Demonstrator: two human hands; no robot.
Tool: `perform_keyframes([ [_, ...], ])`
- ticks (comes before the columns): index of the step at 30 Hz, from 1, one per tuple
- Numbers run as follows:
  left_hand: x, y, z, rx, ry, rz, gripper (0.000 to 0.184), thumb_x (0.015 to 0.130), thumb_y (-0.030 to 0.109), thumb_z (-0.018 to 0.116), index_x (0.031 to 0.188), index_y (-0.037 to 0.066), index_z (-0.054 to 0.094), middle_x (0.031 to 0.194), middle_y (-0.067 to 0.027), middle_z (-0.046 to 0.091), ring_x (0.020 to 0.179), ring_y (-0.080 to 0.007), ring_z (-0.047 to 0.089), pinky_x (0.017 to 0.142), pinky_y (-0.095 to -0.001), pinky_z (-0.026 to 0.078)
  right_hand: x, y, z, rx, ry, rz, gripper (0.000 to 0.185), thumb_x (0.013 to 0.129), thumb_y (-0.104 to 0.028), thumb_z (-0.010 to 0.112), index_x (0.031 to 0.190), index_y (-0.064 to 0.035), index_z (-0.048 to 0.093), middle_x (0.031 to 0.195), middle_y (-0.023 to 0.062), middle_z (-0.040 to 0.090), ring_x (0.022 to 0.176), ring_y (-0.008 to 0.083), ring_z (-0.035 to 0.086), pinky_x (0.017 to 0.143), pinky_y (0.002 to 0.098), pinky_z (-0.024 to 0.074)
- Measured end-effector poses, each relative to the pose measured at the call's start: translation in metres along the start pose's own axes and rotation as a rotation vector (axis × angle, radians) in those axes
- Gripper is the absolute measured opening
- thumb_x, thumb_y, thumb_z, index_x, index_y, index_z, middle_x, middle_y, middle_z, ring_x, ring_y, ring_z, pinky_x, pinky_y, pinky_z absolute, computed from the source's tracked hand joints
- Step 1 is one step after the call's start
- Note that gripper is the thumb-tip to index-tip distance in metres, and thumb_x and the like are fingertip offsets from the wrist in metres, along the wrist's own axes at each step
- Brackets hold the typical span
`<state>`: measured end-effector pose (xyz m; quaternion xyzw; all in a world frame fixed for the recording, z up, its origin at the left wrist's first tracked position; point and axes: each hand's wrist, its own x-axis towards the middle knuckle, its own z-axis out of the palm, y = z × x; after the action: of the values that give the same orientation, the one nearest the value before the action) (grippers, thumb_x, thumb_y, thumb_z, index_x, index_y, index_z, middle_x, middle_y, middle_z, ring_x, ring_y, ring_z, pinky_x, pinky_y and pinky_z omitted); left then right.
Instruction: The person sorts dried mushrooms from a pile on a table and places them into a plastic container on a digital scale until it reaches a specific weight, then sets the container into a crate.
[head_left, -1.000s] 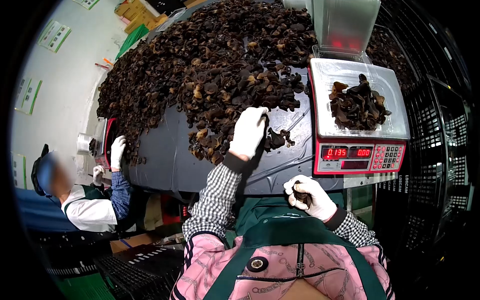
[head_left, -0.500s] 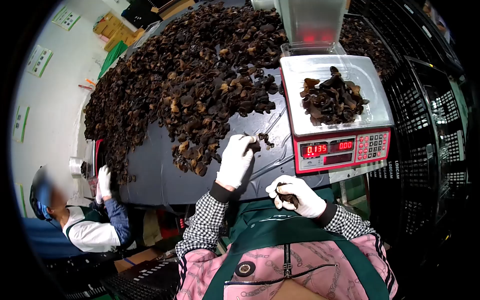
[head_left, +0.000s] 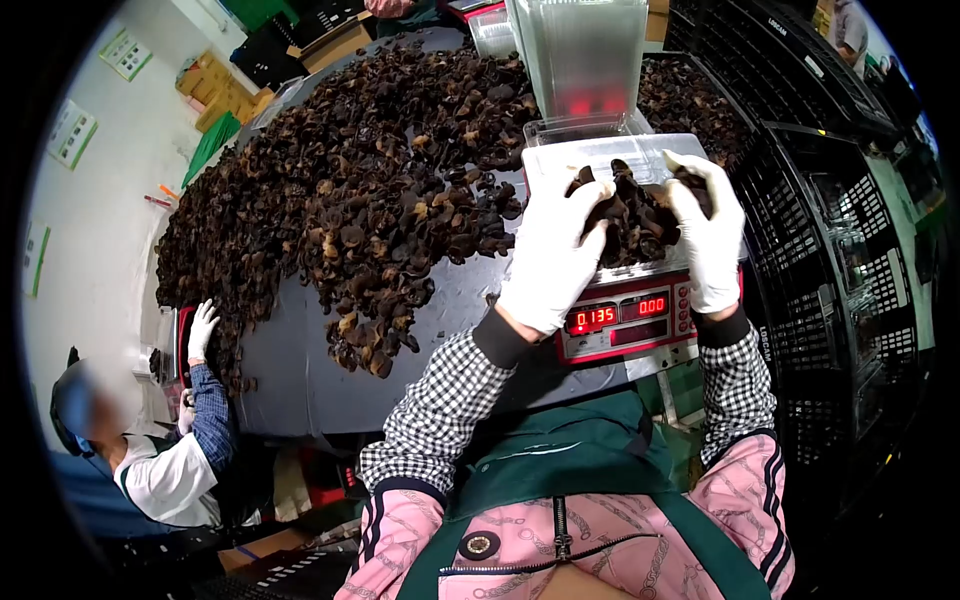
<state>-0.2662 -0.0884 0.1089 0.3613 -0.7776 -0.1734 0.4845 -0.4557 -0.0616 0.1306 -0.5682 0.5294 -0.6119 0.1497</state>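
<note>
A pile of dark brown wood ear mushrooms lies in a clear plastic tray on the silver pan of a red digital scale, whose display reads 0.135 and 0.00. My left hand, in a white glove, reaches over the pan's left side, its fingers curled against the pile's edge with dark mushroom between them. On the right, my gloved right hand has its thumb and fingers bent around a dark mushroom piece. Parts of the pile and tray are hidden behind both hands.
A large heap of wood ear mushrooms covers much of the grey table. Stacked clear trays stand behind the scale. Black crates rise on the right. A co-worker at the left has a gloved hand near another red scale.
Both my hands have moved up and right onto the scale's tray; the left came from the tabletop, the right from near my apron with mushroom in it. The view has shifted.
</note>
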Motion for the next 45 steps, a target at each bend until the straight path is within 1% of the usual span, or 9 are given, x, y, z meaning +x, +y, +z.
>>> perform_keyframes([
  [2, 0.010, -0.005, 0.006, -0.040, -0.175, -0.008, 0.043, 0.082, 0.016, 0.076, 0.124, 0.009, 0.068, 0.137, -0.0206, 0.057, 0.124, -0.0395, 0.057, 0.107, -0.0456, 0.045, 0.003, 0.011, 0.003, 0.054, -0.113, 0.039, 0.030, 0.091, -0.008, 0.068, 0.121, -0.0034, 0.068, 0.110, 0.0060, 0.068, 0.102, 0.0135, 0.062, 0.093, 0.0284, 0.0488],
  [5, -0.001, -0.003, 0.010, -0.044, -0.123, -0.026, 0.048, 0.085, 0.019, 0.077, 0.131, 0.011, 0.066, 0.144, -0.0253, 0.053, 0.136, -0.0393, 0.050, 0.113, -0.0436, 0.041, 0.005, 0.038, 0.004, 0.051, -0.116, -0.039, 0.032, 0.096, -0.015, 0.066, 0.125, -0.0017, 0.067, 0.119, 0.0086, 0.069, 0.106, 0.0157, 0.064, 0.096, 0.0298, 0.0488],
  [10, -0.003, -0.013, 0.003, -0.240, 0.020, -0.201, 0.032, 0.100, 0.003, 0.056, 0.131, 0.001, 0.063, 0.139, -0.0146, 0.060, 0.128, -0.0217, 0.058, 0.109, -0.0331, 0.044, 0.004, 0.030, 0.000, 0.281, -0.030, 0.147, 0.031, 0.107, -0.019, 0.052, 0.127, 0.0011, 0.065, 0.121, 0.0113, 0.068, 0.113, 0.0183, 0.064, 0.102, 0.0327, 0.0483],
  [12, -0.004, -0.019, 0.001, -0.303, 0.071, -0.246, 0.034, 0.095, 0.000, 0.056, 0.129, 0.001, 0.063, 0.137, -0.0187, 0.059, 0.130, -0.0290, 0.057, 0.107, -0.0357, 0.047, 0.004, 0.031, -0.001, 0.351, 0.008, 0.181, 0.033, 0.108, -0.020, 0.049, 0.127, 0.0015, 0.064, 0.120, 0.0121, 0.068, 0.113, 0.0189, 0.064, 0.103, 0.0329, 0.0482],
  [17, -0.011, -0.038, -0.017, -0.287, 0.136, -0.284, 0.044, 0.090, -0.010, 0.045, 0.128, 0.002, 0.063, 0.137, -0.0151, 0.060, 0.129, -0.0240, 0.058, 0.109, -0.0334, 0.046, 0.003, 0.022, -0.016, 0.253, 0.057, 0.211, 0.033, 0.109, -0.021, 0.048, 0.125, 0.0010, 0.065, 0.118, 0.0116, 0.069, 0.111, 0.0189, 0.065, 0.101, 0.0330, 0.0488],
  [27, -0.030, -0.072, -0.074, -0.280, 0.258, -0.472, 0.030, 0.100, 0.002, 0.057, 0.129, -0.001, 0.064, 0.128, -0.0107, 0.068, 0.119, -0.0176, 0.063, 0.105, -0.0308, 0.048, -0.015, 0.027, -0.047, 0.106, 0.155, 0.252, 0.029, 0.106, -0.020, 0.052, 0.121, -0.0025, 0.069, 0.112, 0.0072, 0.071, 0.103, 0.0133, 0.065, 0.095, 0.0285, 0.0488],
  [35, -0.025, -0.049, -0.048, -0.266, 0.118, -0.422, 0.024, 0.098, 0.000, 0.060, 0.120, -0.003, 0.069, 0.121, -0.0097, 0.070, 0.111, -0.0158, 0.065, 0.100, -0.0290, 0.050, -0.023, 0.024, -0.048, 0.097, 0.116, 0.334, 0.026, 0.105, -0.019, 0.054, 0.119, -0.0042, 0.069, 0.114, 0.0060, 0.071, 0.107, 0.0127, 0.065, 0.088, 0.0278, 0.0536],
  [40, -0.005, -0.026, -0.021, 0.029, 0.135, 0.015, 0.015, 0.089, 0.008, 0.074, 0.104, 0.005, 0.075, 0.108, -0.0096, 0.073, 0.105, -0.0233, 0.069, 0.095, -0.0347, 0.053, -0.026, 0.032, -0.048, 0.050, 0.084, 0.296, 0.023, 0.103, -0.012, 0.055, 0.117, -0.0004, 0.069, 0.115, 0.0085, 0.072, 0.107, 0.0150, 0.066, 0.095, 0.0280, 0.0503],
  [45, 0.024, -0.001, 0.010, 0.216, 0.124, 0.169, 0.022, 0.077, 0.018, 0.084, 0.088, 0.006, 0.070, 0.106, -0.0099, 0.071, 0.107, -0.0292, 0.064, 0.097, -0.0407, 0.049, -0.027, 0.030, -0.043, 0.054, 0.065, 0.240, 0.023, 0.102, -0.006, 0.055, 0.118, 0.0025, 0.069, 0.115, 0.0101, 0.072, 0.105, 0.0143, 0.065, 0.095, 0.0275, 0.0489],
])
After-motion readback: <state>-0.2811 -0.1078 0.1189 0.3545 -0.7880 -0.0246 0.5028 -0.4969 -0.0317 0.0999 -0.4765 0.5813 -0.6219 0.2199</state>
